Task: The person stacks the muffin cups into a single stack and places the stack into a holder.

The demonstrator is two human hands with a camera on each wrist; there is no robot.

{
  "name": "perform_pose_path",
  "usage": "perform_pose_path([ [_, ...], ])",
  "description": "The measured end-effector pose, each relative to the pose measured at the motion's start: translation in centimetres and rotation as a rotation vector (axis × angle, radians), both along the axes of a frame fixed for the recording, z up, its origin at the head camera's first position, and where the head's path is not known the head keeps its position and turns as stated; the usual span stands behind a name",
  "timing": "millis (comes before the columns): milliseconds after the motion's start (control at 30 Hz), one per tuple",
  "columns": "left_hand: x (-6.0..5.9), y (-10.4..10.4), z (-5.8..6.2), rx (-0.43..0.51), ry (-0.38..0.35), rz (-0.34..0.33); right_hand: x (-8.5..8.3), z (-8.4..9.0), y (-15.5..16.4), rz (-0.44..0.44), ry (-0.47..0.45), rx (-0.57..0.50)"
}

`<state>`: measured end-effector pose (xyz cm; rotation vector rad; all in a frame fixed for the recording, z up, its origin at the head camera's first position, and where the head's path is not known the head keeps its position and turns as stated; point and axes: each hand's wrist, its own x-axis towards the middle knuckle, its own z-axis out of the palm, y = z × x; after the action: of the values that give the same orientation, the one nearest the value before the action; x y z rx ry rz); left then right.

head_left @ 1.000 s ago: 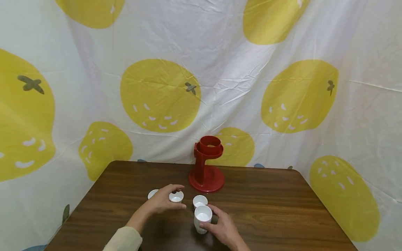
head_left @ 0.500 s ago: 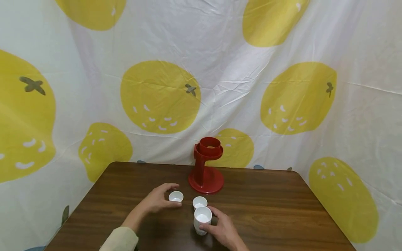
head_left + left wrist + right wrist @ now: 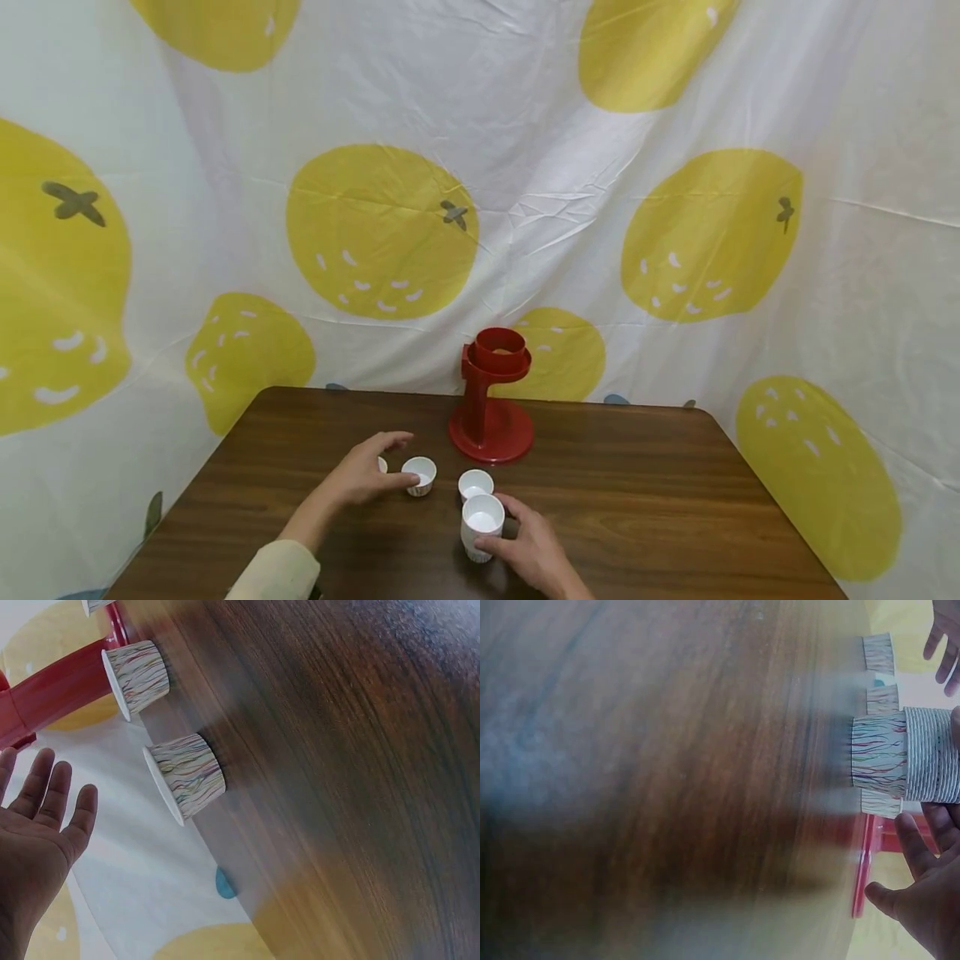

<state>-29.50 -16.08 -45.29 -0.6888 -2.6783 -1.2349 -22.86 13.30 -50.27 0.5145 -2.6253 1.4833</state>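
My right hand (image 3: 534, 546) grips a stack of small white paper cups (image 3: 482, 527), thumb in front and fingers round the far side. In the right wrist view the stack (image 3: 880, 754) shows many nested rims above a wavy-striped side. A single cup (image 3: 474, 482) stands just behind it. My left hand (image 3: 358, 479) hovers with fingers spread and holds nothing; its thumb overlaps the middle cup (image 3: 420, 482) in the head view. Between its thumb and fingers shows the edge of the leftmost cup (image 3: 383, 465), mostly hidden there but plain in the left wrist view as a striped cup (image 3: 191, 776).
A red stand (image 3: 491, 433) with a round base and a ring-shaped holder on top is at the back of the brown wooden table (image 3: 637, 492). Behind the table hangs a white cloth (image 3: 540, 200) with yellow lemons.
My left hand has drawn back to the left from the middle cup, which now shows more fully. The right hand keeps its grip on the stack in nearly the same spot.
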Motion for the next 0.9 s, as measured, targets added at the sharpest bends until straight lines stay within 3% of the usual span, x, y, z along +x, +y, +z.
perform_pose_path([
  [400, -0.1, -1.1, 0.1, 0.028, -0.018, 0.075, 0.0, -0.1, 0.0, 0.007, -0.001, 0.003],
  [900, -0.9, -2.7, -0.6, -0.006, -0.007, 0.131, 0.0, -0.1, 0.0, 0.007, -0.013, -0.015],
])
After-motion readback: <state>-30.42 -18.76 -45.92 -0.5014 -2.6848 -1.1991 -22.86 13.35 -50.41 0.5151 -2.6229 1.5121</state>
